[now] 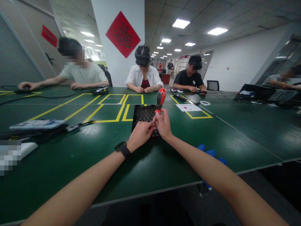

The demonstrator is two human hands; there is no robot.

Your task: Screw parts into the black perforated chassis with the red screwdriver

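Observation:
A red and black screwdriver (160, 99) stands upright over a black tray (142, 115) on the green table (70, 157). My right hand (163, 125) is closed around the screwdriver's lower part. My left hand (140, 134), with a black watch on its wrist, is closed in a pinch right beside it, fingertips touching near the screwdriver's shaft. What the left fingers hold is too small to make out. Both hands cover the tray's near edge.
Yellow tape lines (110, 110) mark boxes on the table. Blue objects (211, 153) lie under my right forearm. A white paper (188, 107) and a tape ring (205, 103) lie to the right. Several people sit along the far side. Devices and cables lie at the left.

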